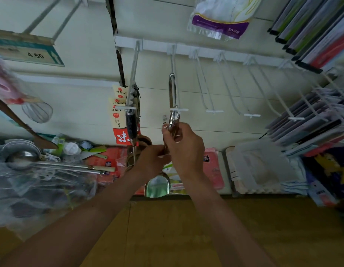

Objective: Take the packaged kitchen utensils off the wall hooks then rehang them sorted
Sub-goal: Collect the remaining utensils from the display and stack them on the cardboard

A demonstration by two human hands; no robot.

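Wall display, one white rail with wire hooks.

- First hook: carries the packaged utensils. Three yellow-and-red header cards can be counted, one behind another, with one black handle in front. The total number of items behind them cannot be told.
- Second hook: carries one metal utensil, hanging by the loop at the top of its handle. One small barcode label sits just beside its lower part.
- Three further hooks stand along the same rail to the right.
- Right hand: raised to the front end of the second hook, with fingers and thumb wrapped round the lower handle of the metal utensil.
- Left hand: just below and left of the right hand, touching it. Its fingers are curled inward, but whether they grip anything cannot be told.
- One polished bowl shows between the two forearms. Whether it belongs to the held utensil cannot be told.

Surroundings:
- One price label reading 4.50, upper left.
- One purple-and-white bag pack, top.
- One wire whisk and one steel ladle, left.
- Two pink packets, low on the wall.
- Stacked flat packs, right, too many to count.
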